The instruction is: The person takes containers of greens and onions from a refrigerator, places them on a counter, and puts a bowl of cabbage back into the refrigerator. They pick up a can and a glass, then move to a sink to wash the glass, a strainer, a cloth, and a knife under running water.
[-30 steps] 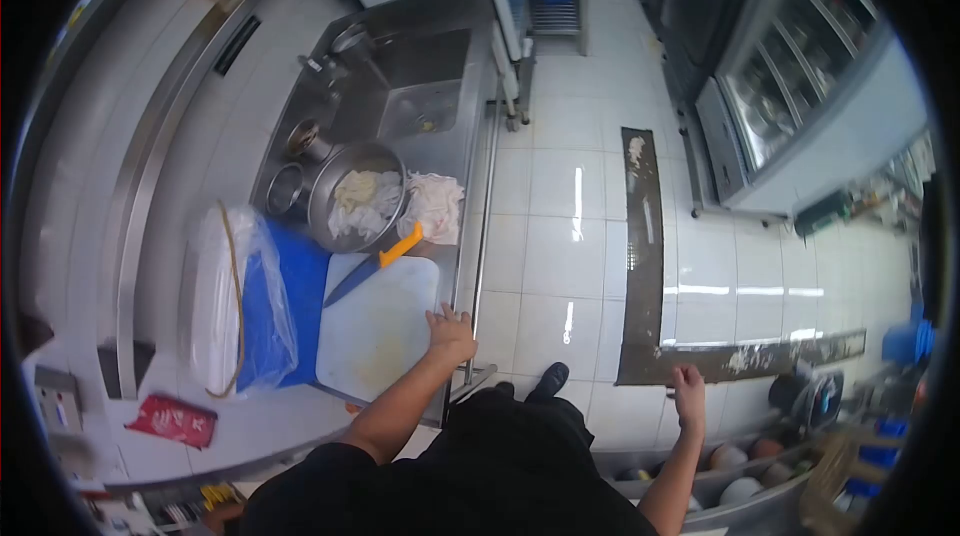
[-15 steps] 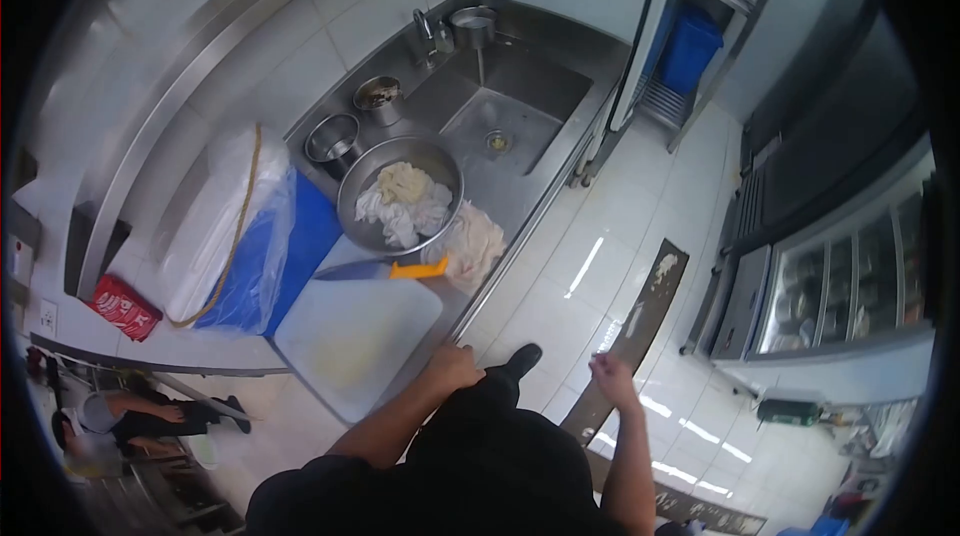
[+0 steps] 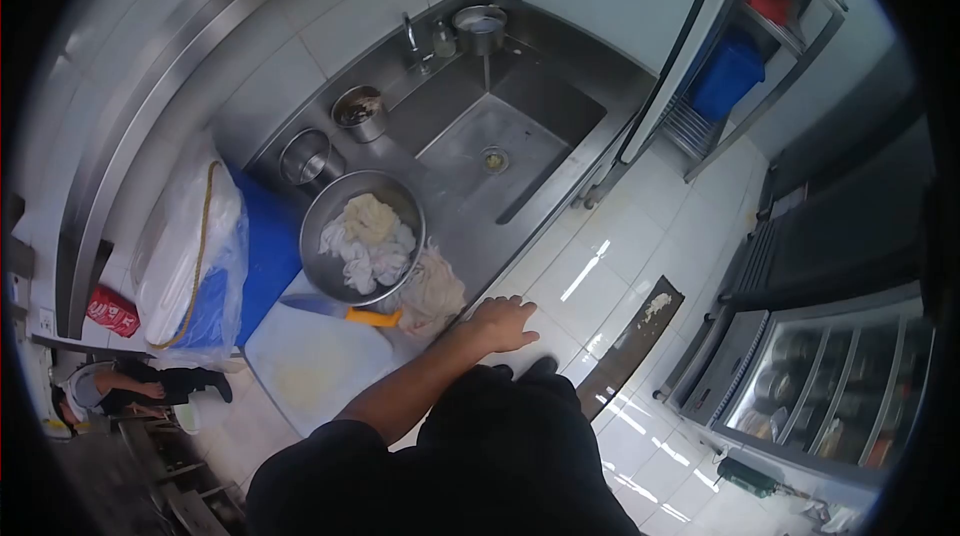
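Note:
My left hand (image 3: 505, 322) lies flat, fingers apart, on the front edge of the steel counter (image 3: 470, 226), holding nothing. Just left of it sits a pale heap of raw pieces (image 3: 436, 288). Beside that stands a large metal bowl (image 3: 318, 226) filled with the same pale pieces. A knife with an orange handle (image 3: 346, 313) rests at the top of a white cutting board (image 3: 310, 368), to the hand's left. My right hand is out of sight.
A sink (image 3: 500, 136) with a pot under the tap (image 3: 480, 28) lies beyond the bowl, with two small metal pots (image 3: 306, 157) nearby. A plastic-wrapped blue bundle (image 3: 195, 256), another person (image 3: 110, 388), a blue crate (image 3: 726, 76), a glass-door fridge (image 3: 830, 381) and a floor mat (image 3: 628, 344) surround me.
The view swung from the floor toward the sink. My left hand slid right along the counter edge, past the cutting board. My right hand dropped out of view.

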`<state>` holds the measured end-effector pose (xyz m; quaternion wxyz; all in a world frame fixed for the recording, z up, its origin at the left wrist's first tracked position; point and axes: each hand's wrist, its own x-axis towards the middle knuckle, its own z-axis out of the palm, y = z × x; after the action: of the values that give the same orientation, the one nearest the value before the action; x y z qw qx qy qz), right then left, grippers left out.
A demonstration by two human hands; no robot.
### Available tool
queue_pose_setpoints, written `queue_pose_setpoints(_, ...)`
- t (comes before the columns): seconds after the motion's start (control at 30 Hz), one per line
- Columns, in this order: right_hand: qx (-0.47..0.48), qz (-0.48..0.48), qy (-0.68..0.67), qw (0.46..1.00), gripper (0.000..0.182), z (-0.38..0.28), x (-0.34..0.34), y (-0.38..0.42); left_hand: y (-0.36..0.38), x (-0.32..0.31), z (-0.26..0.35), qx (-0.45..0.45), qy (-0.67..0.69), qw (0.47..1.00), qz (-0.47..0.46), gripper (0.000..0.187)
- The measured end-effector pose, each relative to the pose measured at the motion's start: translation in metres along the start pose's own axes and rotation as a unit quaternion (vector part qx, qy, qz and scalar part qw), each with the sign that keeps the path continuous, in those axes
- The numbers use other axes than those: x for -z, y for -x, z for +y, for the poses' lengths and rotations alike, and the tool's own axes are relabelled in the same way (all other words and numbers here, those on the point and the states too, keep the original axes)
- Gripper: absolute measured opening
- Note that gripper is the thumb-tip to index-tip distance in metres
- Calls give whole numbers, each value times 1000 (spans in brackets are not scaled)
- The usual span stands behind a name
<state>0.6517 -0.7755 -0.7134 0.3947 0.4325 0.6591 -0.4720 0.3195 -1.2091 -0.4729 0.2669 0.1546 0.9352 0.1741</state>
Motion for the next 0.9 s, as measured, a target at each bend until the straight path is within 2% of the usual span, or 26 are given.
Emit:
queue_pose_setpoints(0.13,56,-48,51,996,34,-69,31,-48,-51,13,18,-6,-3,1000,-22,60)
queue_pose_setpoints(0.27,77,-119,117,983,37,-140,79,-117,-85,23,33,56,19,997,-51,59)
queue_pose_setpoints(0.4,56,-162,11,985,41,-252,154,-225,-105,41,52,103,61,991,-65,60)
queue_pose_setpoints(0.43,63,-92,80,991,40,-317,165,-201,-112,43,50,110,76,990,-47,61)
queue_pose_setpoints(0.47,137,-93,91,982,38,-358,184,-209,-119,39,45,116,95,988,-30,61)
queue_pose_setpoints(0.53,214,-98,95,967,32,-443,208,-221,-123,33,39,136,129,982,8,63)
queue_pose_setpoints(0.57,219,-76,35,972,29,-498,195,-194,-119,32,37,160,144,975,54,62)
queue_pose_setpoints(0.63,286,-16,87,954,24,-574,173,-174,-108,30,28,213,167,950,153,61)
queue_pose_setpoints(0.67,300,-29,98,949,26,-605,158,-158,-104,19,22,234,170,924,250,57)
queue_pose_setpoints(0.77,321,-79,131,935,31,-673,98,-113,-78,17,7,413,263,803,339,51)
queue_pose_setpoints(0.8,334,-120,161,921,34,-686,75,-102,-68,5,-5,447,300,753,379,41)
queue_pose_setpoints(0.9,341,-227,226,884,38,-708,8,-52,-32,-44,-46,572,241,604,500,35)
